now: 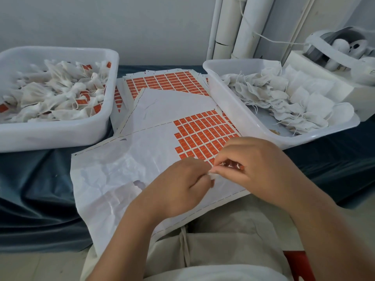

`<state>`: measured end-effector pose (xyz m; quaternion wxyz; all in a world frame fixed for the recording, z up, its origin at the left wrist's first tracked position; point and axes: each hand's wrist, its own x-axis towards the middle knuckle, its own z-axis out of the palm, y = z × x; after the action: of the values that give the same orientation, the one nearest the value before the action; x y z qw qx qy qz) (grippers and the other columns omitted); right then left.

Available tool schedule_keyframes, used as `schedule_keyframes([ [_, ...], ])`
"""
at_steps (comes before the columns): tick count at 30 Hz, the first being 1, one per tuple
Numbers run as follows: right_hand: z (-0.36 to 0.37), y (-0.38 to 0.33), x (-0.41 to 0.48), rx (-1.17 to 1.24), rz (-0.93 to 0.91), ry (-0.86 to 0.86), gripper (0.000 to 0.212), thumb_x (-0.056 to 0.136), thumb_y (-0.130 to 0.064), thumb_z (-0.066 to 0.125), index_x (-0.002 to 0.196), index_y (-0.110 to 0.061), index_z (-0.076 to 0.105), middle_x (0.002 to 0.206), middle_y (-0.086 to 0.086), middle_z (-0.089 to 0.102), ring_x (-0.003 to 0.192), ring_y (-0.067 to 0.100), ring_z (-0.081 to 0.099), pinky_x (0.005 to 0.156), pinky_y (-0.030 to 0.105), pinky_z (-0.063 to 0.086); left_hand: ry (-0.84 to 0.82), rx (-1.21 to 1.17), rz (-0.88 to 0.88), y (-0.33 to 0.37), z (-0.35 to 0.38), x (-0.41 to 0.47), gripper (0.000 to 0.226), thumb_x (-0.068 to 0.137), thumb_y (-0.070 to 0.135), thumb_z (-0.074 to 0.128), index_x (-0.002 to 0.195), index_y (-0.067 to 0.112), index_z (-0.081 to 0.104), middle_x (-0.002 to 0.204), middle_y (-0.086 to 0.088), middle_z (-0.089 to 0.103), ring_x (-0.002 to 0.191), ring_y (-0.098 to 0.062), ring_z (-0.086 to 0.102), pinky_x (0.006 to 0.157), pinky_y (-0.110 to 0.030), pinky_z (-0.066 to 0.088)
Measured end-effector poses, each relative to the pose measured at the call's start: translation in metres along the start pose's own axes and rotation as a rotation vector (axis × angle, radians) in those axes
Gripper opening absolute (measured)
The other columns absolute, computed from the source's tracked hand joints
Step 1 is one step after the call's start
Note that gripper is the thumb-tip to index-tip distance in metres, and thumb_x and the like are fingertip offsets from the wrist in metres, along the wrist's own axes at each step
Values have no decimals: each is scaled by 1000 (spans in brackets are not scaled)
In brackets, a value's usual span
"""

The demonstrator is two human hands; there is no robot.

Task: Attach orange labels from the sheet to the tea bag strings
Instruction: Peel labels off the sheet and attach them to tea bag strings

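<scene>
A crumpled white backing sheet (113, 173) lies in front of me, with a block of orange labels (203, 134) left on its right part. Over its near right edge my left hand (178, 187) pinches a small white piece of a tea bag (212, 175), mostly hidden by the fingers. My right hand (255, 161) meets it fingertip to fingertip and pinches an orange label (233, 166), of which only slivers show between the fingers.
A white tub (60, 134) at left holds labelled tea bags. A white tub (253, 126) at right holds unlabelled tea bags with loose strings. More label sheets (162, 82) lie between the tubs. White tubes (243, 27) and a white device (334, 47) stand at back right.
</scene>
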<state>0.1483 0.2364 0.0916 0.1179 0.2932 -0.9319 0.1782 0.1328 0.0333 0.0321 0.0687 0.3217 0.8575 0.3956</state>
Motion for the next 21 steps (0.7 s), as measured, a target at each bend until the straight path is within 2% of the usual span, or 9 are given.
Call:
schedule_keyframes([
  [2, 4, 4, 1, 93, 45, 3, 20, 91, -43, 70, 89, -25, 79, 83, -19, 65, 76, 4, 61, 70, 13, 47, -22, -51, 46, 1, 0, -1, 38, 98, 40, 37, 87, 10, 58, 81, -5, 57, 73, -19, 53, 72, -38, 44],
  [5, 7, 11, 3, 270, 168, 32, 9, 93, -39, 71, 89, -33, 77, 84, -19, 69, 84, 8, 66, 71, 17, 48, 1, -86, 112, 1, -2, -2, 27, 102, 37, 58, 81, 22, 53, 69, 6, 45, 63, -12, 43, 58, -23, 36],
  [9, 10, 15, 2, 416, 205, 53, 8, 98, -28, 72, 95, -31, 78, 90, -20, 72, 88, 12, 69, 71, 15, 50, 32, -285, 149, 2, -7, -1, 24, 109, 40, 50, 87, 34, 58, 71, 7, 47, 65, -9, 44, 63, -18, 38],
  [11, 11, 11, 2, 506, 218, 121, 3, 92, -33, 75, 92, -34, 78, 87, -15, 73, 82, 13, 69, 66, 16, 52, 75, -406, 116, 3, -10, -1, 28, 111, 40, 43, 91, 40, 62, 73, 7, 48, 68, -7, 45, 66, -17, 40],
  [14, 11, 6, 2, 635, 260, 188, 5, 88, -41, 73, 89, -39, 77, 84, -12, 74, 77, 13, 69, 63, 19, 53, 91, -599, 97, 5, -11, -1, 34, 114, 30, 37, 94, 29, 65, 86, -1, 54, 82, -20, 51, 79, -25, 44],
  [16, 11, 3, 1, 636, 188, 162, 10, 95, -31, 71, 91, -38, 77, 88, -11, 76, 81, 14, 71, 67, 18, 53, 104, -679, 79, 4, -12, 0, 35, 112, 28, 36, 93, 25, 65, 95, -13, 55, 96, -37, 50, 87, -42, 46],
  [18, 13, 1, 1, 568, 125, 150, 17, 99, -21, 69, 92, -34, 78, 91, -9, 77, 88, 18, 72, 72, 23, 54, 115, -691, 57, 4, -12, 0, 35, 112, 27, 36, 93, 23, 66, 97, -17, 55, 99, -41, 50, 90, -51, 46],
  [19, 13, 0, 2, 518, 118, 154, 17, 100, -19, 69, 93, -32, 78, 91, -9, 76, 89, 19, 72, 73, 26, 55, 113, -686, 51, 3, -11, 0, 35, 111, 27, 36, 93, 23, 66, 96, -15, 56, 97, -39, 50, 89, -49, 46],
  [21, 13, 1, 2, 401, 111, 165, 15, 99, -18, 71, 95, -30, 79, 89, -13, 74, 87, 18, 71, 72, 29, 55, 102, -674, 42, 2, -12, 0, 35, 111, 29, 37, 92, 26, 67, 91, -2, 58, 90, -24, 53, 86, -36, 46],
])
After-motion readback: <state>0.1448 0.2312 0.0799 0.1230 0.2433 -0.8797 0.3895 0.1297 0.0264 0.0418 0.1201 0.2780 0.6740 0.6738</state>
